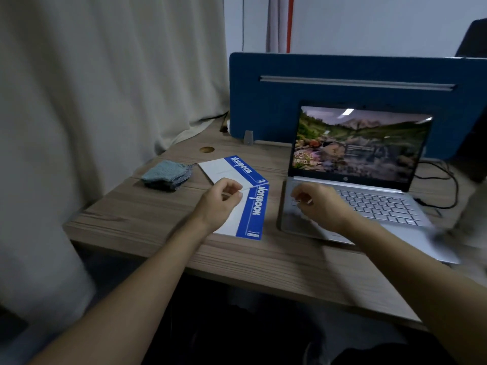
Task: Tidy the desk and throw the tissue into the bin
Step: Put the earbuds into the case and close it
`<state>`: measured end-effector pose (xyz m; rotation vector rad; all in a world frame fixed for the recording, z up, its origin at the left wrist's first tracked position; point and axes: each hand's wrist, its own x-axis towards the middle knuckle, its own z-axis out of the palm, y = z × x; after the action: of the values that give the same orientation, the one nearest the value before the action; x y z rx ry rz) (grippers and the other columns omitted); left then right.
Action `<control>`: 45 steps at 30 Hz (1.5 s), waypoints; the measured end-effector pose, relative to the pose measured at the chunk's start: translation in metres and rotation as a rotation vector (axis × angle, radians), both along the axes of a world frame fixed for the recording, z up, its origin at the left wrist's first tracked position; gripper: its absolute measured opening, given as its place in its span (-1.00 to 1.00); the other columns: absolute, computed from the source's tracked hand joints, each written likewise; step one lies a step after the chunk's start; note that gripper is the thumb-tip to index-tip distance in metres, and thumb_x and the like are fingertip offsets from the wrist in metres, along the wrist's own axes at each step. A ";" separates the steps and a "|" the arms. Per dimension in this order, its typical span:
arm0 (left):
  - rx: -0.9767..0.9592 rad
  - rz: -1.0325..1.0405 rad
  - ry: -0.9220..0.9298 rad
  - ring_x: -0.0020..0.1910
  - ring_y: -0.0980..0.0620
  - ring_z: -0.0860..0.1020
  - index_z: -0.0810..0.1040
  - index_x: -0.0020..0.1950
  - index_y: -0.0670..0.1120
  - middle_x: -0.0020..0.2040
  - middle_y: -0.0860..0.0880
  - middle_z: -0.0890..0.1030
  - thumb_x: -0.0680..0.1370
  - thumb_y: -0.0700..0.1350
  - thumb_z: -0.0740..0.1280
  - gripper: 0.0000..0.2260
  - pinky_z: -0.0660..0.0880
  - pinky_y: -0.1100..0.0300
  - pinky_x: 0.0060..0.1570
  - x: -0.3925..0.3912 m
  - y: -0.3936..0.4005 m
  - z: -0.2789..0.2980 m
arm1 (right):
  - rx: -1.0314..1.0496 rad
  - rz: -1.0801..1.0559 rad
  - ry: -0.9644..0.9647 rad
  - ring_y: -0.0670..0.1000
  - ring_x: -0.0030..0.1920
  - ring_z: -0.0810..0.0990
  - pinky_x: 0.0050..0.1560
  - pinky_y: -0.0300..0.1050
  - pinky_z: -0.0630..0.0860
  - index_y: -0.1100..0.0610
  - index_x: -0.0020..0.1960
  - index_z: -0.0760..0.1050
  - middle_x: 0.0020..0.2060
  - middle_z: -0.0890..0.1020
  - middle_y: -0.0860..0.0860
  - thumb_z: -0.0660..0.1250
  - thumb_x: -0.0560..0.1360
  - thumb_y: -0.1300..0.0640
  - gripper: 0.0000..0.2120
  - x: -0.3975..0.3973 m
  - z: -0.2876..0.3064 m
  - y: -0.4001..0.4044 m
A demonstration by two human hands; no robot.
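A: Head view, desk: what lies on the wooden desk (147, 222)?

B: Two blue-and-white notebooks, the far notebook (232, 171) lying flat and angled; the near notebook (249, 210) touching its right corner; a folded grey-blue cloth (166, 175) well to their left, near the curtain (105, 75); an open laptop (353, 180) to the right, screen lit, backed by a blue partition (263, 101); black cables (445, 185) beside the laptop.

A: And the hands?

B: Left hand (220, 201) over the near notebook's left part, fingers curled loosely inward, clamped on nothing visible; whether it touches the cover cannot be told; right hand (320, 206) above the laptop's left palm rest, fingers bent and slightly apart, holding nothing visible.

A: The tissue?

B: No tissue or bin can be identified in this view; a pale blur at the right edge is too smeared to name.
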<state>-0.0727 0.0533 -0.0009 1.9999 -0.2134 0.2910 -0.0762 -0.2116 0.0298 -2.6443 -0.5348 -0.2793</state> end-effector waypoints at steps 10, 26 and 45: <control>0.211 -0.263 0.070 -0.07 0.16 0.59 0.58 0.05 0.08 -0.05 0.16 0.64 0.53 -0.13 0.40 -0.86 0.46 0.44 -0.13 0.001 -0.095 0.002 | 0.110 -0.132 -0.012 -0.02 -0.07 0.59 -0.04 -0.23 0.46 0.13 0.08 0.59 -0.03 0.66 0.03 0.36 0.47 0.30 -0.79 -0.013 -0.013 -0.070; 0.387 -0.235 0.010 -0.07 0.20 0.57 0.60 0.14 -0.01 -0.03 0.10 0.62 0.50 -0.15 0.43 -0.78 0.44 0.49 -0.17 0.010 -0.135 -0.006 | 0.153 -0.151 0.007 -0.09 -0.10 0.56 -0.08 -0.29 0.40 0.02 0.04 0.58 -0.11 0.60 -0.12 0.37 0.48 0.21 -0.83 -0.010 -0.029 -0.089; 0.221 0.308 -0.012 -0.18 0.24 0.58 0.64 -0.03 0.04 -0.15 0.13 0.65 0.45 -0.11 0.49 -0.87 0.48 0.36 -0.24 -0.017 0.017 -0.001 | 0.174 0.102 0.042 -0.05 -0.01 0.57 0.01 -0.12 0.54 0.10 0.08 0.56 0.00 0.62 -0.02 0.34 0.51 0.20 -0.85 0.000 -0.018 0.030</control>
<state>-0.0894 0.0703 -0.0020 2.2512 0.0601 0.4927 -0.0757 -0.1821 0.0119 -2.4406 -0.6013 -0.2285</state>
